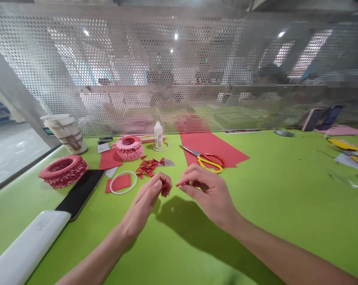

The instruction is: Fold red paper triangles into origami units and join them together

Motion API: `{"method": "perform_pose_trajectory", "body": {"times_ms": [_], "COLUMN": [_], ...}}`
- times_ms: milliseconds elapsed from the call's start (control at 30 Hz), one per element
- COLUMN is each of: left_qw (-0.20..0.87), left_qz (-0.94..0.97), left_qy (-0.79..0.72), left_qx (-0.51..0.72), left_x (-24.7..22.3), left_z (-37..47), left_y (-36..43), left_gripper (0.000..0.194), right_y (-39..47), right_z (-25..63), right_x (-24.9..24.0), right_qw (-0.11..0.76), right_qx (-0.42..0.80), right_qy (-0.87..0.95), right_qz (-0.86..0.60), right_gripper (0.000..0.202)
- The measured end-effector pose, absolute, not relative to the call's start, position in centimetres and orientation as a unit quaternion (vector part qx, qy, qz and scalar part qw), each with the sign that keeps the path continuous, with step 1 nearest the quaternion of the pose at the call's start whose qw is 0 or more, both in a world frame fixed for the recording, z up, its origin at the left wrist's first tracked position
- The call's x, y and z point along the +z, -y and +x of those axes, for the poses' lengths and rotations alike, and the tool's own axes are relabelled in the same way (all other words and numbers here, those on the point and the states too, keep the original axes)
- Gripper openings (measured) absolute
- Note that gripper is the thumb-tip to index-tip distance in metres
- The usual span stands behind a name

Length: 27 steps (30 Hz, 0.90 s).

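Above the green tabletop my right hand (pixel 210 194) pinches a small red folded paper piece (pixel 181 184) between thumb and fingertips. Just to its left, my left hand (pixel 150 194) is closed with the fingers curled in; a bit of red shows at its fingertips, too small to make out. Behind the left hand lies a loose pile of red folded paper triangles (pixel 148 166). Scissors (pixel 208 160) with red and yellow handles rest beyond the right hand, partly on a large red paper sheet (pixel 220 146).
Left of the hands are a white ring (pixel 123 193) on red paper, two rings of folded paper, one pink (pixel 129 149) and one darker (pixel 63 171), a phone (pixel 82 192), a white device (pixel 30 245) and a cup (pixel 66 133). A glue bottle (pixel 158 135) stands before the perforated screen (pixel 122 79).
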<state>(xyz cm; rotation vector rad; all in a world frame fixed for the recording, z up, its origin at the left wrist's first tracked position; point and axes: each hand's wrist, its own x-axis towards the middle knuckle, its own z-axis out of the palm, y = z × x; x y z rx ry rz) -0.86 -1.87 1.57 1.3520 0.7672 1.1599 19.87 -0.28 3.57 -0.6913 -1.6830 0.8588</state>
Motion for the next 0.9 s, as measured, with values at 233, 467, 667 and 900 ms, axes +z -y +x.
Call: {"method": "perform_pose_trajectory", "body": {"times_ms": [233, 467, 667, 900], "left_qw": [0.535, 0.514, 0.512, 0.515], "left_qz": [0.659, 0.678, 0.687, 0.688], "left_qy": [-0.323, -0.329, -0.330, -0.332], "left_qx": [0.420, 0.409, 0.397, 0.389], "left_x": [2.2, 2.7, 2.5, 2.9], "left_z": [-1.1, -1.0, -1.1, -1.1], "left_y": [2.9, 3.1, 2.9, 3.0], "left_gripper": [0.036, 0.034, 0.038, 0.037], "right_y": [1.4, 1.7, 1.7, 1.6], "right_z": [19.7, 19.6, 19.6, 19.5], "right_x": [4.3, 4.6, 4.4, 4.3], "right_qw": [0.564, 0.557, 0.553, 0.552], "right_qx": [0.224, 0.156, 0.171, 0.173], "right_qy": [0.760, 0.793, 0.789, 0.791], "right_qz": [-0.233, -0.194, -0.205, -0.202], "right_gripper": [0.018, 0.022, 0.021, 0.020]}}
